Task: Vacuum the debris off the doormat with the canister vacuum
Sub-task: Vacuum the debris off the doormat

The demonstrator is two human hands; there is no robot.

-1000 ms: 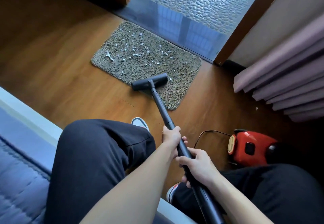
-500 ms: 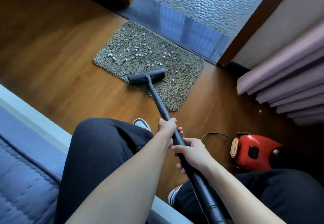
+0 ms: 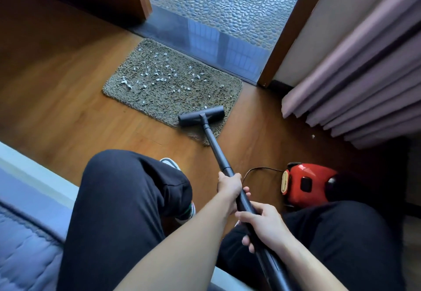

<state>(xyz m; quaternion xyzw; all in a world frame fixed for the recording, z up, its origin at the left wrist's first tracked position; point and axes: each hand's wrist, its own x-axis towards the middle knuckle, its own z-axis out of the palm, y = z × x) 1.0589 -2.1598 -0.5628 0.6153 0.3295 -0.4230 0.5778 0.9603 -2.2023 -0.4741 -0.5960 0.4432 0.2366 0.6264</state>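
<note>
Left hand (image 3: 229, 188) and right hand (image 3: 264, 224) both grip the wand (image 3: 214, 145), nozzle (image 3: 201, 115) on the near right corner of the doormat (image 3: 164, 90), where suction may bunch it up and scatter the debris (image 3: 157, 74).

Grey-brown doormat (image 3: 159, 94) flecked with white debris (image 3: 157, 74); red canister vacuum (image 3: 307, 186); mauve curtain (image 3: 364, 74)

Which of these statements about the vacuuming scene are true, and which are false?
1. The left hand and right hand both grip the black vacuum wand. True.
2. The black floor head sits on the grey shaggy doormat. True.
3. The doormat has been vacuumed clean. False: white debris scraps lie scattered over it.
4. The vacuum's body stands to the person's left. False: the red canister vacuum stands to their right.
</note>
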